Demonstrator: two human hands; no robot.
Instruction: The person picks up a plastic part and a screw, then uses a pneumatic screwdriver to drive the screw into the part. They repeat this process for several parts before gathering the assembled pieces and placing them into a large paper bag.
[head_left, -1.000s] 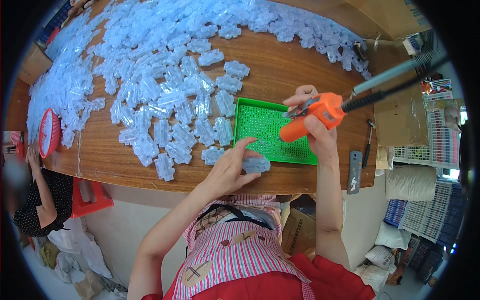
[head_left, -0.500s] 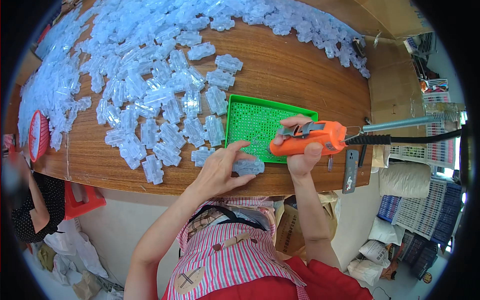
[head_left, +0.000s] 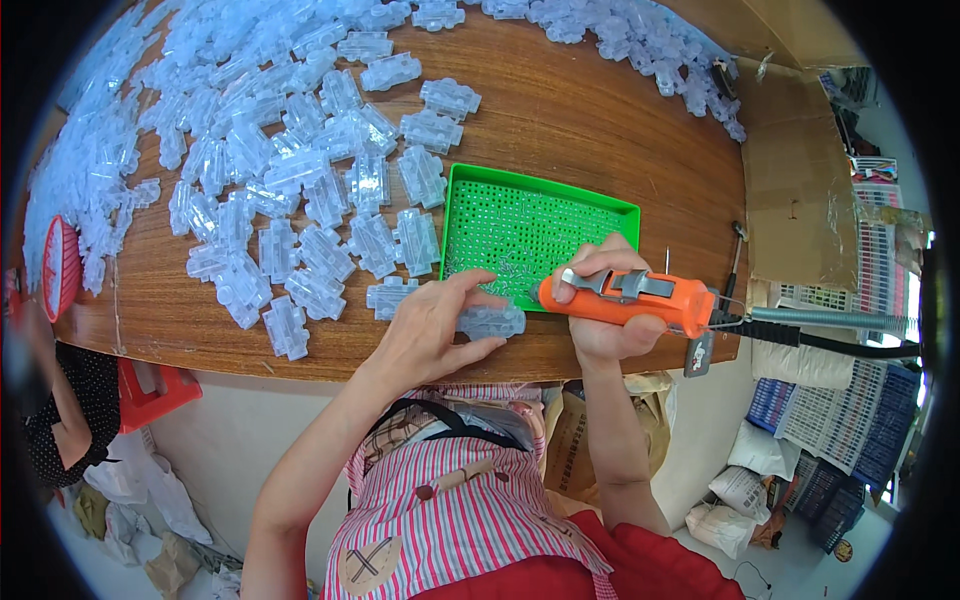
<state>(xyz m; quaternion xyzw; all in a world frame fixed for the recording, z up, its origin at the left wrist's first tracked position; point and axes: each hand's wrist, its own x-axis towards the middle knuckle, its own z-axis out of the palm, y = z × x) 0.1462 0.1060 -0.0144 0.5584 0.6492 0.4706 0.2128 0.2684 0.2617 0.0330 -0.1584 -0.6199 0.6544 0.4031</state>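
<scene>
My left hand [head_left: 425, 328] rests at the near table edge, thumb and fingers closed about a clear plastic housing [head_left: 494, 321]. Another such housing [head_left: 388, 297] lies just beyond my knuckles. In my right hand [head_left: 608, 338] is an orange electric screwdriver [head_left: 640, 300] with a metal lever on top. Its front end points left, over the near side of a green tray [head_left: 480, 215] and close to the held housing. The bit cannot be made out. Small metal pieces, apparently screws [head_left: 512, 268], lie in the tray's perforated bottom.
Many clear housings [head_left: 300, 170] cover the table's left and far parts. A red basket [head_left: 62, 268] stands far left, near another person's arm [head_left: 65, 400] and a red stool [head_left: 155, 395]. Cardboard [head_left: 800, 180] borders the right side. A spring [head_left: 850, 319] and black cable [head_left: 860, 348] trail right from the screwdriver.
The screwdriver's rear end has swung toward me, and my right hand has come nearer with it. My left hand still keeps the housing. The whole view has shifted slightly.
</scene>
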